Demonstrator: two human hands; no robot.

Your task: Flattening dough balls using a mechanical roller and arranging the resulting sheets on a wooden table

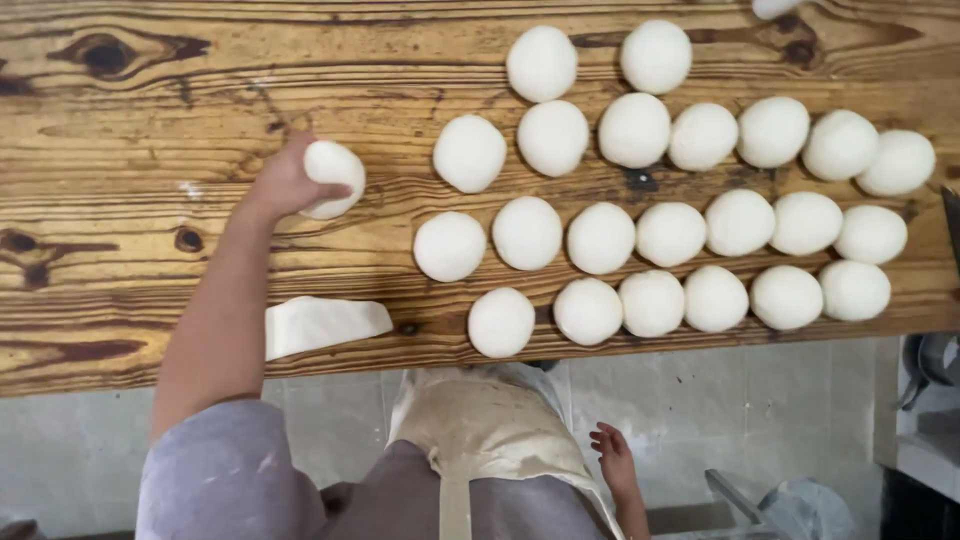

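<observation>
My left hand reaches out over the wooden table and grips a round white dough ball, pressing it on the board. To the right of it lie several finished dough balls in rows. A cut wedge of white dough rests near the table's front edge, just beside my left forearm. My right hand hangs below the table edge next to my beige apron, fingers loosely apart and holding nothing.
The rows of balls fill the right half of the table up to its right end. Below the edge is a pale tiled floor. Metal items and a grey tool sit at the lower right.
</observation>
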